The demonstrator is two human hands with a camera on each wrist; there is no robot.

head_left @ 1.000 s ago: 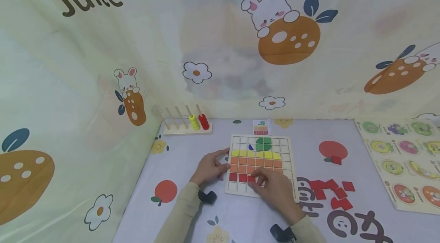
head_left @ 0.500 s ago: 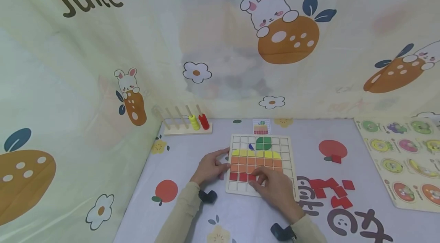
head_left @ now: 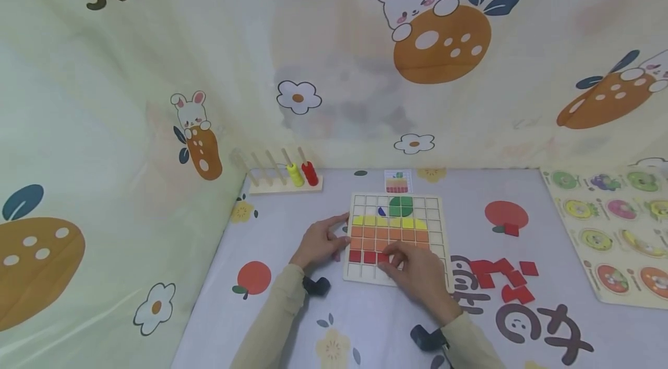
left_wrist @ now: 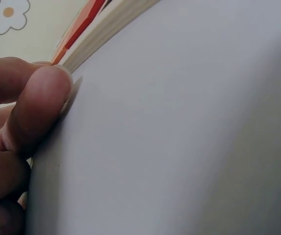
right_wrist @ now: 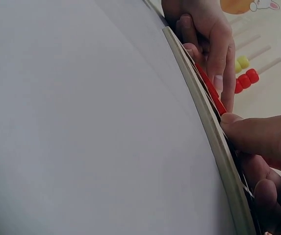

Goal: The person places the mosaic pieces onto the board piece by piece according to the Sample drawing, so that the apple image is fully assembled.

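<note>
A square wooden grid board (head_left: 438, 230) lies on the table, with green, yellow, orange and red tiles in its cells and a small blue piece near the green. My right hand (head_left: 421, 273) pinches a red square tile (head_left: 381, 257) at the third cell of the red row, beside two other red tiles (head_left: 362, 256). In the right wrist view its thumb (right_wrist: 258, 134) presses at the tile's edge. My left hand (head_left: 319, 242) rests at the board's left edge, index finger stretched along it. The left wrist view shows the thumb (left_wrist: 42, 103) against the board's side.
Several loose red tiles (head_left: 516, 278) lie right of the board, one more farther back. A peg stand (head_left: 282, 184) with yellow and red beads is at the back left. A small picture card (head_left: 398, 181) lies behind the board; a fruit-picture board (head_left: 616, 241) lies far right.
The head view has tilted slightly, so everything sits a little higher in it. Both hands keep their places at the board, and the right fingers stay on the red tile.
</note>
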